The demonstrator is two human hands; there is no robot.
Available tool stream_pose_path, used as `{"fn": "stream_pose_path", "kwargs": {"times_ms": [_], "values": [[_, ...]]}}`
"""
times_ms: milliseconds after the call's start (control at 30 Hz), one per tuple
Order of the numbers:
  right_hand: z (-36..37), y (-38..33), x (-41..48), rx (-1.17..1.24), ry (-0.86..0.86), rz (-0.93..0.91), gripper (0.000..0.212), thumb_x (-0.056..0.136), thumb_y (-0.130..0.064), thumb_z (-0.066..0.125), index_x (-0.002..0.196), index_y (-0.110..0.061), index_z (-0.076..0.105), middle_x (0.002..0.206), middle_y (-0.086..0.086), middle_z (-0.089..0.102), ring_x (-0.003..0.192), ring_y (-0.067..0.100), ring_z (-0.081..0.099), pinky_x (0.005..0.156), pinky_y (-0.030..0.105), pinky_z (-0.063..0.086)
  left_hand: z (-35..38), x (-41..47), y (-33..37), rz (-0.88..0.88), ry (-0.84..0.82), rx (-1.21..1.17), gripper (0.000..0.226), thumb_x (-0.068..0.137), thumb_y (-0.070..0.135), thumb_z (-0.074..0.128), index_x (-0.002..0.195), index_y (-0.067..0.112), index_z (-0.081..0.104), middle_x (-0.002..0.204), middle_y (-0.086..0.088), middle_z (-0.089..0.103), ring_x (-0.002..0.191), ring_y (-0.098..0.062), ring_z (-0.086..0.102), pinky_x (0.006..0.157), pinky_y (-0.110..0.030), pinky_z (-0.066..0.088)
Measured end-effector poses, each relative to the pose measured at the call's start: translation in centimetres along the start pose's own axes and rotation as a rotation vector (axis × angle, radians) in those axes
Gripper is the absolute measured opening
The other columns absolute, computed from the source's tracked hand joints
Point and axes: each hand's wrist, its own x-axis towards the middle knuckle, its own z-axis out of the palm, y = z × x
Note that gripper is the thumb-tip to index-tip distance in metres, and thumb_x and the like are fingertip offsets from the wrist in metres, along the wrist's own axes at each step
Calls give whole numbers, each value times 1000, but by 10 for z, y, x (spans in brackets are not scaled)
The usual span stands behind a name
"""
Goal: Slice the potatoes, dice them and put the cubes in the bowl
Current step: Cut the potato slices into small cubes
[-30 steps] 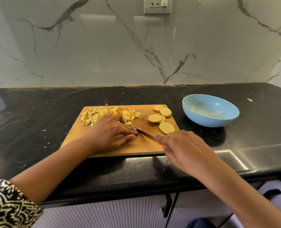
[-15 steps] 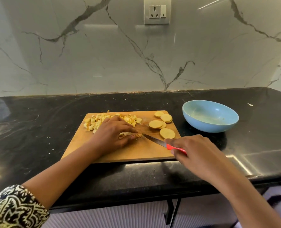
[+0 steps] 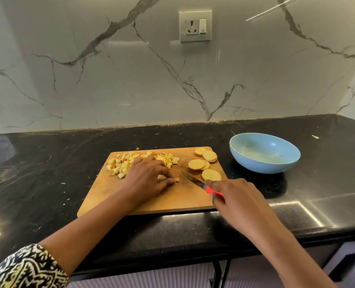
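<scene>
A wooden cutting board [image 3: 172, 202] lies on the black counter. A heap of potato cubes [image 3: 126, 162] covers its far left part, and several round potato slices [image 3: 205, 163] lie at its far right. My left hand [image 3: 147, 179] rests on the board with curled fingers holding down a few cut potato pieces [image 3: 175, 179]. My right hand [image 3: 236, 198] grips the red handle of a knife [image 3: 195, 181]; its blade points left toward my left hand, just clear of it. A light blue bowl [image 3: 264, 154] stands right of the board with no cubes in it.
The black counter [image 3: 47, 183] runs to a marble wall with a socket [image 3: 195, 26]. Small crumbs dot the counter left of the board. The counter's front edge is close below the board, with cabinet fronts underneath.
The knife has drawn back to the right, away from my left hand, so more blade and the red handle show. My left hand stays on the cut pieces. The camera tilted up a little.
</scene>
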Motion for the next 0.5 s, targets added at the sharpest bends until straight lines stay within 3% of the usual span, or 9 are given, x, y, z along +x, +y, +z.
{"fn": "stream_pose_path", "kwargs": {"times_ms": [167, 500], "values": [[-1, -7, -12, 43, 24, 30, 39, 98, -34, 45, 137, -41, 46, 102, -11, 64, 83, 7, 59, 70, 24, 51, 1, -2, 8, -62, 39, 14, 29, 89, 53, 52, 106, 35, 67, 114, 15, 62, 105, -5, 47, 81, -27, 27], [18, -19, 2, 60, 74, 58, 39, 100, -29, 41, 138, -35, 47, 100, -8, 64, 74, 7, 50, 57, 19, 35, 1, -2, 15, -163, 32, 27, 35, 89, 59, 48, 113, 40, 63, 119, 18, 59, 107, -5, 45, 85, -30, 27]]}}
